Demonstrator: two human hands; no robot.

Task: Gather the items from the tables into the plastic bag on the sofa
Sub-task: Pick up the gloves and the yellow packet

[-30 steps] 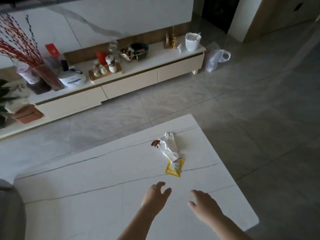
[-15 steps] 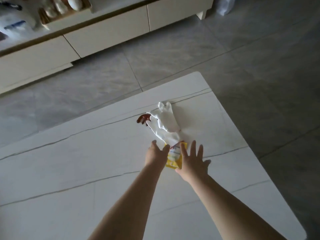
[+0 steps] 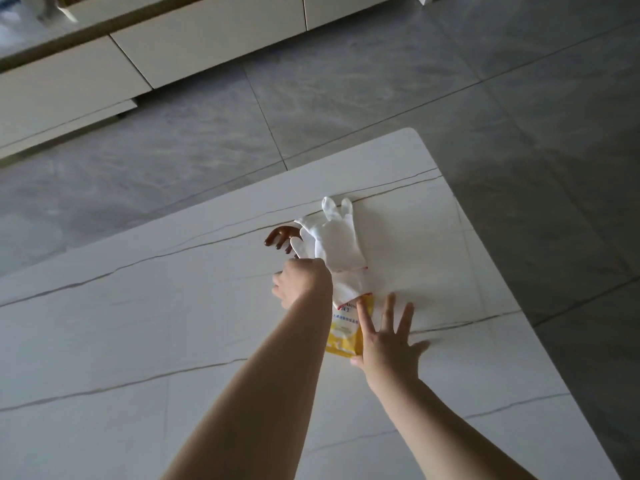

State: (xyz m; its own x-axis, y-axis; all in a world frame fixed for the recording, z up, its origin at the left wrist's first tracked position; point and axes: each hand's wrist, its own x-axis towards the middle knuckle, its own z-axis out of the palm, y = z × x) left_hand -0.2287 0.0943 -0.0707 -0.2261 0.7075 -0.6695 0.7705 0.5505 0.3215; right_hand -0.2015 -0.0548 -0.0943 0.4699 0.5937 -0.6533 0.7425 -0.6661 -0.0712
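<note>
Head view shows you barely started: the white gloves [image 3: 334, 242], brown claw clip [image 3: 280, 237] and yellow packet [image 3: 346, 327] all lie on the table [image 3: 138, 341], clustered toward two o'clock. Your left hand [image 3: 301, 284] curls over the gloves' near edge; whether it grips them, I cannot tell. Your right hand [image 3: 388, 341] presses the packet, fingers splayed. No bag or sofa is in sight.

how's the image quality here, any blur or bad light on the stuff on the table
Head view: dim, flat light, with no hard shadows or glare on the white table. The white gloves and yellow packet are fairly sharp, though the packet's print is too small to read. The cabinet at the top edge is smeared, and wide-angle distortion slants the table's edges.
</note>
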